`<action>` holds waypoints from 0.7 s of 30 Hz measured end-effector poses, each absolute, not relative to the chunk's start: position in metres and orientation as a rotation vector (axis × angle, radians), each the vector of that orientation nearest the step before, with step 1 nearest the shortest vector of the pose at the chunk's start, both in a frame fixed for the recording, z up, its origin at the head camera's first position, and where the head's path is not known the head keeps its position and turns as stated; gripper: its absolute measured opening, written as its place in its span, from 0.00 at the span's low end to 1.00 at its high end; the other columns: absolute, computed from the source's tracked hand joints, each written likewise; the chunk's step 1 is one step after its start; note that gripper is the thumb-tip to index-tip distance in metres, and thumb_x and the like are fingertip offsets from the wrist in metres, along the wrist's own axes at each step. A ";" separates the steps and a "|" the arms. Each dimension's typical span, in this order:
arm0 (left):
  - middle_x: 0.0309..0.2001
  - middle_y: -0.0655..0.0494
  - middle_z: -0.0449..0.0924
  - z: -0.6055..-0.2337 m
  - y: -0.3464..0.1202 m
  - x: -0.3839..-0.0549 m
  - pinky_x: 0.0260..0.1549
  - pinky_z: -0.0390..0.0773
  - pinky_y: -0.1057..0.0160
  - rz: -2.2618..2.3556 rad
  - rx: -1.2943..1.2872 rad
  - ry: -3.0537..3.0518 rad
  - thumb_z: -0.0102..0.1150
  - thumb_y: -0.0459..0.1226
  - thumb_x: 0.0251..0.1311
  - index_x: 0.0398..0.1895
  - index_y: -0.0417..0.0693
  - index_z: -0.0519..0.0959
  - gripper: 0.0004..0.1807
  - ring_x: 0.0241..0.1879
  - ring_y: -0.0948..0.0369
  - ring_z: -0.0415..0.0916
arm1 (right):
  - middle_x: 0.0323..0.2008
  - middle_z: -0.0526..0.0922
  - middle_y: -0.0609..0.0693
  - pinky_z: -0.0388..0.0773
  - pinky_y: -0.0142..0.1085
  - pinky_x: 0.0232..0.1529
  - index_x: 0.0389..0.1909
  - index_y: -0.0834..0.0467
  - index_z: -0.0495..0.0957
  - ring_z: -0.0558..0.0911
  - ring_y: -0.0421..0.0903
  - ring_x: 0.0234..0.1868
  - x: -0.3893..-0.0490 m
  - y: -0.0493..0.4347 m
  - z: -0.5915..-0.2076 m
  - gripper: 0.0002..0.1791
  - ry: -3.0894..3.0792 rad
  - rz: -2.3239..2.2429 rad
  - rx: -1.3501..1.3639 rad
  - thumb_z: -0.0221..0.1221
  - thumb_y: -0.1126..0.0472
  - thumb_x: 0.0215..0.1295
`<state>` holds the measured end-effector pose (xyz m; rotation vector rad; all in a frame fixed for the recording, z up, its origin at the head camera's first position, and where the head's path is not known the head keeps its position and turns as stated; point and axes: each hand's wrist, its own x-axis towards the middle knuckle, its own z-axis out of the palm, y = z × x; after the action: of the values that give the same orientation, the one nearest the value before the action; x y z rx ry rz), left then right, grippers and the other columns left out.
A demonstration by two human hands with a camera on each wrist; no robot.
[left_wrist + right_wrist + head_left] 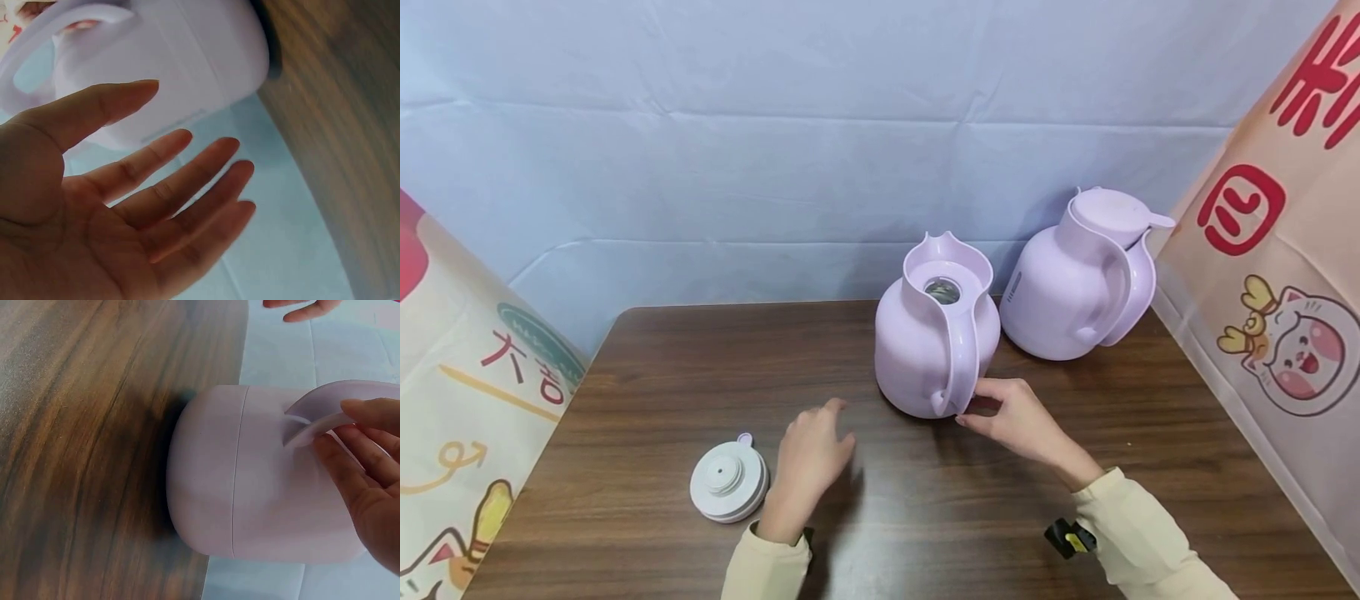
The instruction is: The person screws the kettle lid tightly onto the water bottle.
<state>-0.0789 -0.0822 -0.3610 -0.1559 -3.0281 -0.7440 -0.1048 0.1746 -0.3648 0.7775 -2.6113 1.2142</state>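
At the left of the wooden tabletop (662, 375) lies a round white lid (728, 487), flat, its stepped centre uppermost and a small lilac tab projecting at the rim. Just beside it, to the right, is the left hand (807, 460), held clear of all objects. The left wrist view shows its thumb set well apart from the four fingers, which are gently bent with narrow gaps between them; nothing is held or touched.

Further right, near the table's back edge, stands a lilac jug (906, 350), upright. Its top is uncovered, showing a pointed pouring lip and a round opening with a shiny interior. The handle (964, 354) faces the wearer. The right hand (1018, 418) pinches the lower part of this handle, the thumb on one side and fingers on the other, with little space between.

Behind and to the right stands a second lilac jug (1052, 308), upright, its top fitted, a lever pointing right and dark marking on its body.
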 end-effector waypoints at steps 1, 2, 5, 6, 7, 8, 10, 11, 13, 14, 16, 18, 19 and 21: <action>0.38 0.41 0.80 -0.360 -0.085 -0.078 0.34 0.74 0.49 -0.726 -0.148 -3.024 0.63 0.36 0.48 0.46 0.40 0.77 0.19 0.38 0.44 0.76 | 0.29 0.83 0.45 0.75 0.32 0.36 0.33 0.58 0.83 0.78 0.34 0.34 -0.105 0.175 -0.364 0.13 -2.622 1.201 0.783 0.68 0.70 0.42; 0.38 0.41 0.80 -0.358 -0.088 -0.076 0.35 0.74 0.49 -0.709 -0.145 -3.018 0.63 0.35 0.49 0.46 0.39 0.77 0.19 0.39 0.44 0.76 | 0.30 0.83 0.45 0.75 0.32 0.36 0.33 0.58 0.83 0.78 0.35 0.34 -0.105 0.176 -0.363 0.13 -2.636 1.191 0.789 0.68 0.69 0.42; 0.37 0.40 0.79 -0.355 -0.098 -0.073 0.36 0.73 0.49 -0.642 -0.130 -3.002 0.64 0.36 0.48 0.46 0.38 0.77 0.20 0.40 0.44 0.75 | 0.29 0.83 0.44 0.75 0.33 0.36 0.32 0.57 0.82 0.78 0.36 0.33 -0.108 0.176 -0.359 0.12 -2.696 1.169 0.808 0.68 0.69 0.43; 0.37 0.40 0.79 -0.354 -0.101 -0.072 0.36 0.73 0.48 -0.619 -0.121 -3.004 0.64 0.36 0.47 0.46 0.37 0.77 0.20 0.40 0.44 0.74 | 0.28 0.83 0.44 0.75 0.33 0.35 0.31 0.58 0.82 0.78 0.36 0.33 -0.109 0.176 -0.357 0.12 -2.721 1.169 0.810 0.68 0.69 0.43; 0.38 0.39 0.79 -0.353 -0.105 -0.070 0.36 0.73 0.48 -0.600 -0.113 -3.009 0.64 0.36 0.47 0.46 0.37 0.77 0.21 0.40 0.43 0.74 | 0.28 0.82 0.44 0.75 0.33 0.35 0.31 0.58 0.82 0.78 0.37 0.32 -0.110 0.176 -0.355 0.11 -2.746 1.167 0.814 0.68 0.70 0.43; 0.38 0.39 0.78 -0.352 -0.110 -0.069 0.35 0.73 0.47 -0.583 -0.103 -3.011 0.65 0.37 0.47 0.46 0.37 0.77 0.21 0.39 0.43 0.74 | 0.27 0.82 0.44 0.75 0.33 0.34 0.30 0.59 0.82 0.78 0.38 0.32 -0.111 0.175 -0.353 0.11 -2.768 1.168 0.816 0.67 0.70 0.43; 0.39 0.38 0.78 -0.349 -0.119 -0.066 0.34 0.73 0.46 -0.558 -0.070 -3.033 0.65 0.37 0.47 0.47 0.36 0.76 0.22 0.40 0.42 0.73 | 0.27 0.82 0.44 0.75 0.33 0.34 0.30 0.59 0.81 0.78 0.38 0.31 -0.112 0.174 -0.349 0.10 -2.806 1.167 0.816 0.67 0.70 0.43; 0.40 0.37 0.78 -0.349 -0.124 -0.065 0.34 0.72 0.45 -0.547 -0.052 -3.048 0.65 0.38 0.48 0.47 0.36 0.76 0.23 0.40 0.41 0.73 | 0.27 0.82 0.44 0.75 0.33 0.33 0.30 0.60 0.81 0.78 0.39 0.31 -0.113 0.174 -0.347 0.10 -2.821 1.161 0.814 0.67 0.70 0.43; 0.41 0.36 0.77 -0.347 -0.133 -0.063 0.34 0.72 0.43 -0.529 -0.022 -3.081 0.65 0.38 0.48 0.49 0.35 0.75 0.24 0.41 0.40 0.71 | 0.27 0.82 0.44 0.75 0.33 0.33 0.30 0.60 0.81 0.78 0.39 0.31 -0.113 0.174 -0.345 0.10 -2.844 1.152 0.813 0.67 0.70 0.43; 0.42 0.35 0.76 -0.346 -0.138 -0.062 0.34 0.72 0.43 -0.524 0.002 -3.104 0.65 0.39 0.49 0.50 0.35 0.75 0.25 0.42 0.39 0.71 | 0.27 0.82 0.45 0.75 0.33 0.33 0.30 0.60 0.81 0.78 0.39 0.31 -0.113 0.173 -0.344 0.10 -2.850 1.151 0.816 0.67 0.70 0.43; 0.44 0.33 0.75 -0.347 -0.146 -0.061 0.34 0.72 0.40 -0.518 0.041 -3.139 0.65 0.39 0.50 0.51 0.35 0.73 0.26 0.43 0.37 0.69 | 0.27 0.82 0.45 0.75 0.33 0.32 0.30 0.60 0.81 0.78 0.38 0.30 -0.114 0.173 -0.342 0.10 -2.862 1.147 0.811 0.67 0.69 0.43; 0.45 0.32 0.73 -0.349 -0.154 -0.060 0.34 0.71 0.39 -0.519 0.075 -3.175 0.65 0.40 0.49 0.52 0.35 0.72 0.27 0.43 0.36 0.68 | 0.26 0.82 0.45 0.75 0.33 0.32 0.29 0.59 0.81 0.77 0.38 0.30 -0.114 0.172 -0.340 0.09 -2.867 1.138 0.804 0.68 0.69 0.43; 0.45 0.31 0.73 -0.350 -0.156 -0.059 0.34 0.70 0.38 -0.525 0.094 -3.192 0.65 0.40 0.49 0.53 0.35 0.72 0.28 0.43 0.36 0.68 | 0.26 0.82 0.44 0.75 0.33 0.32 0.29 0.59 0.81 0.77 0.38 0.29 -0.114 0.171 -0.340 0.09 -2.868 1.130 0.799 0.68 0.68 0.43; 0.45 0.30 0.72 -0.353 -0.161 -0.059 0.33 0.70 0.37 -0.535 0.125 -3.217 0.66 0.41 0.47 0.53 0.35 0.72 0.30 0.43 0.35 0.67 | 0.26 0.82 0.44 0.74 0.33 0.32 0.28 0.58 0.81 0.77 0.38 0.29 -0.114 0.170 -0.339 0.09 -2.873 1.114 0.784 0.68 0.68 0.42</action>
<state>-0.0588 -0.1612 -0.3532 0.1245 -3.2173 -0.5350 -0.1140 0.1700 -0.3393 0.7843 -2.8733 1.1137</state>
